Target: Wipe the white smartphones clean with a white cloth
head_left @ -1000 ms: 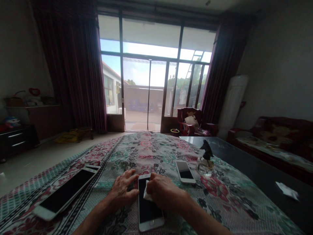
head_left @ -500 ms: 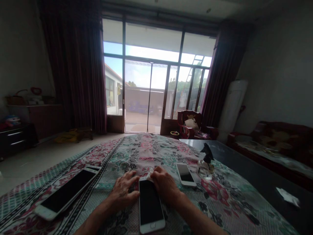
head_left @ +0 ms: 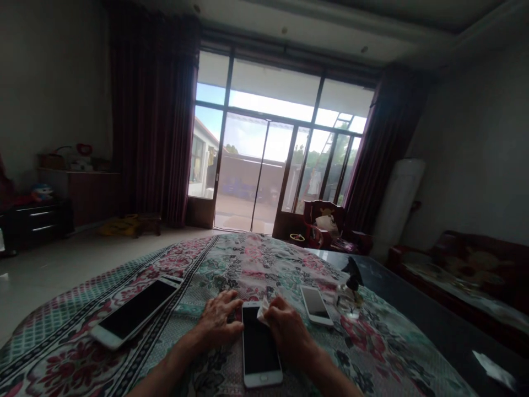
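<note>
A white smartphone (head_left: 261, 347) with a dark screen lies face up on the flowered tablecloth (head_left: 223, 361), its home button toward me. My left hand (head_left: 221, 318) rests at its upper left edge, fingers stretched out and apart, thumb against the side. Pinched in my right hand (head_left: 285, 325) is a crumpled white tissue (head_left: 263, 312), pressed on the upper right of the screen. A smaller white phone (head_left: 316, 305) lies to the right of that hand. Off to the left is a larger white phone (head_left: 135, 313), slanted on the cloth, partly over another device whose kind I cannot make out.
A clear glass spray bottle (head_left: 349, 300) with a black top stands right of the small phone. On the dark tabletop (head_left: 397, 292) at the right lies a white paper (head_left: 494, 368). A wooden chair (head_left: 324, 223) stands beyond the table, before glass doors (head_left: 248, 171).
My right hand has moved the tissue from the phone's top edge a little down onto the screen's upper right. My left hand stays beside the phone. The camera view has shifted and tilted slightly.
</note>
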### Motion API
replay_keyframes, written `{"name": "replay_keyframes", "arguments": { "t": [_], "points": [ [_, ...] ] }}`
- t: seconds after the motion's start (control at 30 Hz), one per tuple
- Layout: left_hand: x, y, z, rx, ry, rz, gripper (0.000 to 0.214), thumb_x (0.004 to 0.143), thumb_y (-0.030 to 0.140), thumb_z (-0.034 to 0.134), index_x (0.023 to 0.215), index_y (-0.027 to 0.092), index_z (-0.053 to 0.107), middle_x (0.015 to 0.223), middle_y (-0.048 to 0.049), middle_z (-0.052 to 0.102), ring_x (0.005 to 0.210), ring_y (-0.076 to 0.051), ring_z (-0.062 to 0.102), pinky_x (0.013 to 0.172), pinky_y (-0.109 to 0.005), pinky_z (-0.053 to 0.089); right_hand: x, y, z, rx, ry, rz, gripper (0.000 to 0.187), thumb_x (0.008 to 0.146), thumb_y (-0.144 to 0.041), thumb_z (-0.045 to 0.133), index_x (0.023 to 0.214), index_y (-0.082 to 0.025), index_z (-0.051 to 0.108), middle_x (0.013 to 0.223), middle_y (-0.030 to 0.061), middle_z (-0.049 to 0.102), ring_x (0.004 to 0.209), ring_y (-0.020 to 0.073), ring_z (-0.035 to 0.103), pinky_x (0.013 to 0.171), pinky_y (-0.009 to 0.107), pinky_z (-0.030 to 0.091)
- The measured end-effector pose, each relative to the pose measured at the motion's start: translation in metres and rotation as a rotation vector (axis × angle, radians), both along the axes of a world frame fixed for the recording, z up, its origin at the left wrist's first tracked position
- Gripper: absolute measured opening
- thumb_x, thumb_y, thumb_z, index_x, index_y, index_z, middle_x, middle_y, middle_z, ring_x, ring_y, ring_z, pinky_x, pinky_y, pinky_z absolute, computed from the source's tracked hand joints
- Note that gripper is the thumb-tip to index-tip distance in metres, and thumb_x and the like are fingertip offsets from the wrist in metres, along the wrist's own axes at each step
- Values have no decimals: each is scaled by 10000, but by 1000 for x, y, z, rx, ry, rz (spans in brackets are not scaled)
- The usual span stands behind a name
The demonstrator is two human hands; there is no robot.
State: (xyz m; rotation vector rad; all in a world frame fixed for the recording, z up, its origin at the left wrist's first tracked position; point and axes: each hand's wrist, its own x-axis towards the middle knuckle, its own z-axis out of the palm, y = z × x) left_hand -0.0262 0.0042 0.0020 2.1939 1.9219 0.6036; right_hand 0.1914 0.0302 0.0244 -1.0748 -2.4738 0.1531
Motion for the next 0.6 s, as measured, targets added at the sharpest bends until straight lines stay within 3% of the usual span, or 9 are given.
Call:
{"name": "replay_keyframes", "arguments": {
  "t": [0.13, 0.3, 0.6],
  "points": [
    [-1, 3, -4, 11, -3, 6, 515, 730, 366, 595, 1242, 306, 591, 1454, -42, 473, 1359, -258, 389, 1103, -421, 312, 3, -18, 6, -34, -92, 8, 259, 922, -167, 432, 820, -197, 669, 948, 43, 594, 807, 119, 554, 714, 203, 416],
    [-2, 5, -6, 1, 1, 2, 526, 745, 375, 567, 1260, 268, 588, 1465, -75, 455, 1364, -282, 380, 1100, -452, 307, 6, -33, 0, -14, -125, 4, 216, 904, -200, 471, 852, -202, 681, 975, 44, 593, 803, 120, 557, 656, 195, 392],
    [-3, 9, -13, 13, 10, 14, 525, 734, 351, 554, 1254, 293, 590, 1465, -54, 457, 1370, -268, 376, 1102, -452, 310, -13, -13, -6, 25, -102, -89, 252, 912, -180, 441, 839, -199, 682, 974, 45, 611, 843, 138, 577, 719, 216, 408]
  ]
}}
